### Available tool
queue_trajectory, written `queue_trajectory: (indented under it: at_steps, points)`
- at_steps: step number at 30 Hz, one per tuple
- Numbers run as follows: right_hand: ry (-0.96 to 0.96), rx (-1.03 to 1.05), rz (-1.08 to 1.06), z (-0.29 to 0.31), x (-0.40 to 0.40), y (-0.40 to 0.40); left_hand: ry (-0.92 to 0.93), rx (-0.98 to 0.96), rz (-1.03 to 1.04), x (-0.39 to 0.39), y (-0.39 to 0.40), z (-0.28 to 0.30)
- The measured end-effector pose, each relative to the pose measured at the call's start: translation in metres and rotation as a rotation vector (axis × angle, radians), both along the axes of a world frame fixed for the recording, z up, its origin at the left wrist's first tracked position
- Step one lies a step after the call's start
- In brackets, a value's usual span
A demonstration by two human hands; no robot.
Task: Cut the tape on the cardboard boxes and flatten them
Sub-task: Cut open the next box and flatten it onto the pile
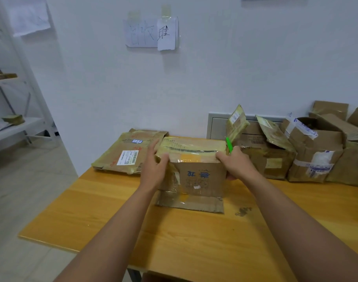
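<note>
Near the far edge of the table [113,216], roughly at its middle, I have the cardboard box [196,171] standing with its taped top up and one loose bottom flap [190,202] splayed toward me on the wood. My left hand [153,169] is against the box's left upper corner, fingers fairly straight along the side with the thumb over the front edge, pressing rather than clenching. My right hand [237,165] curls over the right upper corner, and a green cutter [229,145] sticks up out of that fist; I cannot tell whether its blade is out. The tape [190,148] along the top seam looks uncut as far as I can judge. What worries me is that the right hand is doing two jobs, steadying cardboard and holding the tool, so a slip could drive the point toward the left hand across the lid. The glossy tape wrap may also let my palms slide, and the splayed flap could let the box rock when I bear down. Close on the right stand the unopened boxes [308,153], touching one another; a hard pull could knock them toward the right edge. The flattened boxes [131,153] lie at the far left corner, partly overhanging, and a nudge might tip them off
</note>
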State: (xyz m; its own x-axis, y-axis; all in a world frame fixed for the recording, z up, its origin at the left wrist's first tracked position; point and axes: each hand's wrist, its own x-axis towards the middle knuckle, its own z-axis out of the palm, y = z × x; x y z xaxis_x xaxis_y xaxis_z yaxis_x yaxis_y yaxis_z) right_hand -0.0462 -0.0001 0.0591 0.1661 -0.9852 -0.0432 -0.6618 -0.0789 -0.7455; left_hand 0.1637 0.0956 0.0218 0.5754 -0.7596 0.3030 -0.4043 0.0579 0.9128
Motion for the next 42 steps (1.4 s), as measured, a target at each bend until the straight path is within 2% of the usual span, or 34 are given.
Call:
queue_trajectory:
  at_steps: [4, 6, 7, 9, 10, 12, 14, 16, 19, 23, 26, 28, 31, 33, 36, 37, 42]
  points:
    - [-0.028, 0.098, 0.115, 0.008, -0.011, 0.008, -0.025, 0.018, 0.051, 0.003, -0.002, -0.002]
    - [0.046, 0.081, 0.161, 0.011, -0.015, 0.016, -0.028, 0.049, 0.041, 0.007, -0.005, 0.0]
    - [0.137, 0.014, 0.139, 0.012, -0.015, 0.019, -0.031, 0.067, 0.029, 0.008, -0.006, 0.003]
    - [0.365, -0.252, 0.023, 0.014, -0.015, 0.021, -0.033, 0.092, 0.012, 0.009, -0.009, 0.006]
    - [0.404, -0.385, -0.01, 0.017, -0.013, 0.022, -0.028, 0.103, 0.006, 0.01, -0.011, 0.007]
    - [0.303, -0.536, 0.048, 0.026, -0.005, 0.02, 0.024, 0.125, -0.002, 0.01, -0.013, 0.008]
    - [0.199, -0.577, 0.194, 0.033, 0.008, 0.011, 0.103, 0.135, -0.008, 0.01, -0.017, 0.006]
    - [0.165, -0.492, 0.347, 0.035, 0.021, 0.002, 0.126, 0.115, 0.003, 0.009, -0.018, 0.006]
    - [0.172, -0.39, 0.483, 0.027, 0.035, -0.005, 0.041, 0.104, 0.075, 0.005, -0.02, 0.006]
    - [0.064, -0.384, 0.43, 0.025, 0.037, -0.004, 0.019, 0.133, 0.123, 0.003, -0.029, 0.013]
    - [-0.066, -0.251, 0.439, 0.031, 0.036, 0.003, 0.056, 0.119, 0.117, 0.001, -0.038, 0.017]
    - [-0.128, -0.145, 0.43, 0.034, 0.037, 0.003, 0.009, 0.096, 0.103, -0.002, -0.042, 0.013]
    - [-0.119, -0.125, 0.439, 0.033, 0.038, -0.001, -0.044, 0.045, 0.052, -0.005, -0.041, -0.002]
    - [-0.089, -0.154, 0.433, 0.029, 0.036, -0.004, -0.174, -0.018, 0.078, -0.005, -0.035, -0.013]
    - [-0.083, -0.224, 0.406, 0.025, 0.033, -0.005, -0.592, -0.205, 0.075, -0.016, -0.024, -0.026]
    - [-0.123, -0.224, 0.413, 0.024, 0.032, -0.005, -0.662, -0.231, 0.038, -0.021, -0.023, -0.03]
    - [-0.35, -0.14, 0.503, 0.031, 0.035, 0.002, -0.658, -0.26, 0.042, -0.024, -0.026, -0.039]
